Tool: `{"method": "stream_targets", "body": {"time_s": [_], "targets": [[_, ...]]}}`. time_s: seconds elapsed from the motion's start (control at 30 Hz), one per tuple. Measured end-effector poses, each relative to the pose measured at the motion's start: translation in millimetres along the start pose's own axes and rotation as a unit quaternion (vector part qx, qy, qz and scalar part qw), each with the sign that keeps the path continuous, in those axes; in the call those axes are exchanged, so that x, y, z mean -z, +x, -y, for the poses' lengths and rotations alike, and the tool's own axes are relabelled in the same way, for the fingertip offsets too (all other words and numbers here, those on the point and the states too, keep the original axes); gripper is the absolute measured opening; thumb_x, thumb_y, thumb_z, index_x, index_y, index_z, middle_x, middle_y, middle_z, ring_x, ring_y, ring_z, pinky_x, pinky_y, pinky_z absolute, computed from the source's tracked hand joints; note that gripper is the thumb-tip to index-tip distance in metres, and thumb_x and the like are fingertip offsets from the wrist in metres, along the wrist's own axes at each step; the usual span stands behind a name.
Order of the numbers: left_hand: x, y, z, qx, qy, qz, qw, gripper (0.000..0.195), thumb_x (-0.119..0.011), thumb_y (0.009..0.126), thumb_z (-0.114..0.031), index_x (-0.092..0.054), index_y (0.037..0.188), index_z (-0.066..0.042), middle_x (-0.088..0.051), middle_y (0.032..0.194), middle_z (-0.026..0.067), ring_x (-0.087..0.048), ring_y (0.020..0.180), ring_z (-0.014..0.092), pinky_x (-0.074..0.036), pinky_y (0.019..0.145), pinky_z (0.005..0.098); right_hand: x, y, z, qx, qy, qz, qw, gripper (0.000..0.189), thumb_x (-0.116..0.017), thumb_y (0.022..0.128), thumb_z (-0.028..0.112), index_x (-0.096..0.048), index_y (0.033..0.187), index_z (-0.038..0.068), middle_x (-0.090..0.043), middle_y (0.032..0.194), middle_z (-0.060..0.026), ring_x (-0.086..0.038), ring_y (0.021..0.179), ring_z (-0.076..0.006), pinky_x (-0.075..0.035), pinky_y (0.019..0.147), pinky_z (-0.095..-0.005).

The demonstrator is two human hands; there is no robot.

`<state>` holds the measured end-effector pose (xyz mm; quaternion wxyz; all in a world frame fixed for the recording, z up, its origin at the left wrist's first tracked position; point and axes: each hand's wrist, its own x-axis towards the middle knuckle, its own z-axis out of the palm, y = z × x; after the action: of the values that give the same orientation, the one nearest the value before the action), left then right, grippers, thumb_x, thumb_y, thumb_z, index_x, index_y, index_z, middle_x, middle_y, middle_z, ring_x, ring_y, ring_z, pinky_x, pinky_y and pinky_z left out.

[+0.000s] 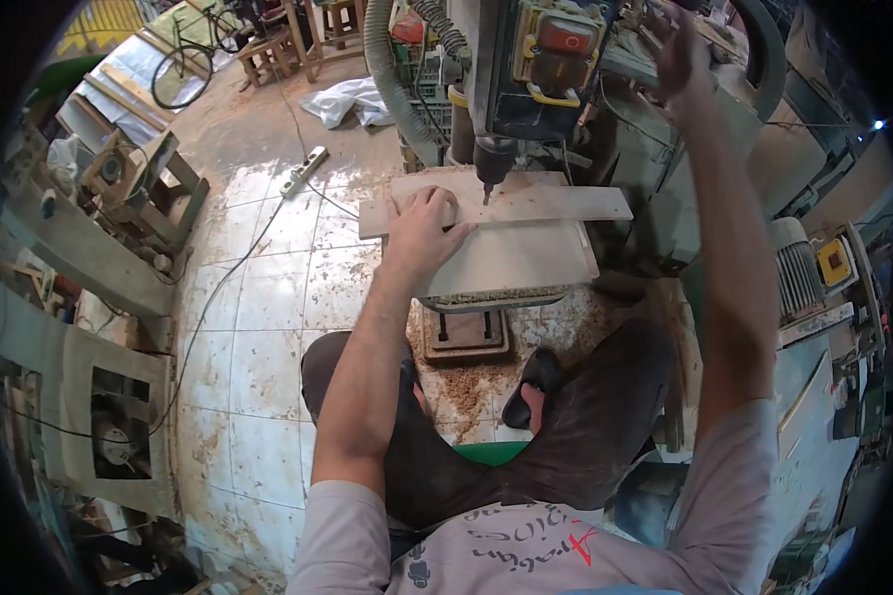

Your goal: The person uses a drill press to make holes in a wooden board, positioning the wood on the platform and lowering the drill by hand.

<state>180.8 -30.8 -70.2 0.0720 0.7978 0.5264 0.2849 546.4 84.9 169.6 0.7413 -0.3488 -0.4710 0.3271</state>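
A long wooden board (551, 205) lies crosswise on a wooden panel (510, 253) that covers the drill press table. My left hand (430, 219) presses on the board left of the drill bit (487, 195), its fingers bent over the board and its thumb along the near edge. The bit hangs from the chuck (495, 158), over the board; whether it touches the wood I cannot tell. My right hand (681, 63) is raised at the upper right, beside the drill press head (547, 67), blurred; what it touches is hidden.
Sawdust (461, 390) lies around the press's base (465, 335), between my feet. A power strip (303, 171) and its cable run over the tiled floor at left. A ribbed hose (387, 82) hangs behind the table. An electric motor (795, 268) stands at right.
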Motion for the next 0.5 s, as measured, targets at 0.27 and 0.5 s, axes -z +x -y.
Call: {"method": "stream_targets", "body": {"time_s": [0.27, 0.5], "targets": [[-3, 3, -1, 0.005, -0.006, -0.003, 1.0, 0.046, -0.071, 0.086, -0.047, -0.058, 0.115, -0.014, -0.059, 0.123, 0.0089, -0.055, 0.123, 0.032, -0.016, 0.115, 0.0668, -72, 12, 89, 0.108, 0.018, 0.072, 0.991, 0.034, -0.046, 0.104, 0.04, -0.065, 0.109, 0.011, -0.069, 0.103, -0.0036, -0.064, 0.092, -0.0163, -0.05, 0.084, -0.0346], [-10, 5, -4, 0.015, -0.004, -0.008, 1.0, 0.047, -0.07, 0.086, -0.048, -0.058, 0.116, -0.014, -0.058, 0.125, 0.0084, -0.054, 0.125, 0.032, -0.016, 0.114, 0.068, -66, -28, 110, 0.15, 0.009, 0.113, 0.982, 0.033, -0.045, 0.105, 0.037, -0.066, 0.108, 0.011, -0.071, 0.101, -0.0042, -0.066, 0.086, -0.0142, -0.055, 0.078, -0.0308]]}}
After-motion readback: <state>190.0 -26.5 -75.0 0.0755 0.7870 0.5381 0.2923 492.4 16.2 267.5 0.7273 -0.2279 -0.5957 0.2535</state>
